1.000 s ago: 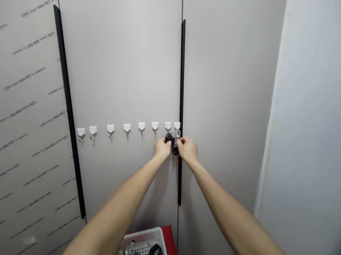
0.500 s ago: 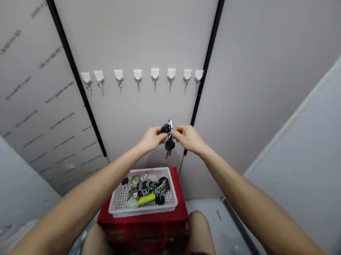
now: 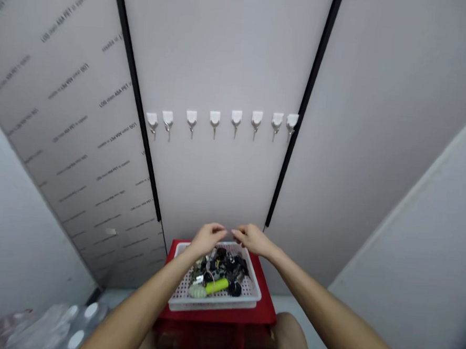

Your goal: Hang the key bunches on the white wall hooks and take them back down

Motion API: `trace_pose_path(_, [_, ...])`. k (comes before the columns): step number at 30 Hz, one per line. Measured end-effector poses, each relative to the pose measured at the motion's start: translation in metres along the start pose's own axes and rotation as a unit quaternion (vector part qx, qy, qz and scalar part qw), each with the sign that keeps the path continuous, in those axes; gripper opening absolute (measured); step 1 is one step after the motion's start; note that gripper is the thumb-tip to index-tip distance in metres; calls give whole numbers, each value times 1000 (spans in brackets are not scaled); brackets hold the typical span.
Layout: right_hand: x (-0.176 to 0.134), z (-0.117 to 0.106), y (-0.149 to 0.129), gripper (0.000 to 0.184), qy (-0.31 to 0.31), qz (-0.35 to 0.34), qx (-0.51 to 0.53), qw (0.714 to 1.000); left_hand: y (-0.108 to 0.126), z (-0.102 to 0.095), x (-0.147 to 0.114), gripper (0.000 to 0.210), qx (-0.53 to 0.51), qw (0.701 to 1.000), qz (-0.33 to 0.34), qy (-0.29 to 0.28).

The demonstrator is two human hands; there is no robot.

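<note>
Over the far rim of a white perforated plastic basket (image 3: 174,301), my left hand (image 3: 209,237) and my right hand (image 3: 251,239) face each other with a small gap between their fingertips. Nothing shows in either hand, and the loosely bent fingers look apart. In the basket lies a jumbled pile of keys (image 3: 231,264), many with black heads. Among them are a yellow-green cylinder (image 3: 217,285) and a pale green ribbed oval piece (image 3: 197,291) near the front.
The basket stands on a red box (image 3: 266,308) between my knees. A row of white adhesive hooks (image 3: 236,117) runs across the wall panel ahead, between black strips (image 3: 284,167). Clear bottles (image 3: 90,316) in plastic wrap are at the lower left.
Both hands have come down from in front of the wall to the basket. The bunch of black-headed keys they held is out of them, and the pile in the basket looks fuller.
</note>
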State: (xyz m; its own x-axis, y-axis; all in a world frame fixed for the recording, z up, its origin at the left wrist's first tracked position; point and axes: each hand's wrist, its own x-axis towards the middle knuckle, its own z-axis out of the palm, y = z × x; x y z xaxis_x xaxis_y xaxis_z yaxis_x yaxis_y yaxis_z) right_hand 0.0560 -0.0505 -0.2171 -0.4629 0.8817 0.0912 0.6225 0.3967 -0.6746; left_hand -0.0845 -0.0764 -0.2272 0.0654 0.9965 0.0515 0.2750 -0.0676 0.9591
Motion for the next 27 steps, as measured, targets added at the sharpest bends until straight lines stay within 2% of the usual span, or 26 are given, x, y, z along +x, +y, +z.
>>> trace_pose_path(1, [7, -9, -12, 37, 24, -8, 79, 997, 17, -7, 5, 24, -72, 997, -6, -2])
trace_pose_path(3, [19, -28, -42, 46, 38, -38, 256, 965, 56, -22, 13, 42, -204, 978, 3, -35])
trace_pose_path(6, [29, -55, -84, 53, -32, -106, 457, 882, 111, -39, 16, 54, -299, 944, 67, -124])
trace_pose_path(8, [30, -67, -99, 55, -92, -131, 515, 842, 133, -44, 13, 57, -300, 934, 92, -172])
trace_pose_path(9, [29, -71, -103, 56, -111, -134, 527, 832, 138, -45, 11, 58, -293, 934, 95, -184])
trace_pose_path(12, [27, -73, -101, 57, -141, -126, 530, 827, 138, -44, 6, 58, -274, 938, 83, -196])
trace_pose_path(16, [21, -68, -94, 57, -145, -100, 502, 847, 128, -40, 2, 59, -257, 944, 60, -195])
trace_pose_path(20, [18, -64, -90, 56, -130, -64, 471, 870, 120, -39, 2, 58, -231, 958, 24, -166])
trace_pose_path(24, [21, -55, -84, 56, -143, -50, 460, 875, 107, -40, 4, 58, -226, 961, 7, -156])
trace_pose_path(27, [23, -43, -78, 56, -161, -39, 449, 878, 93, -40, 5, 58, -238, 955, 7, -175])
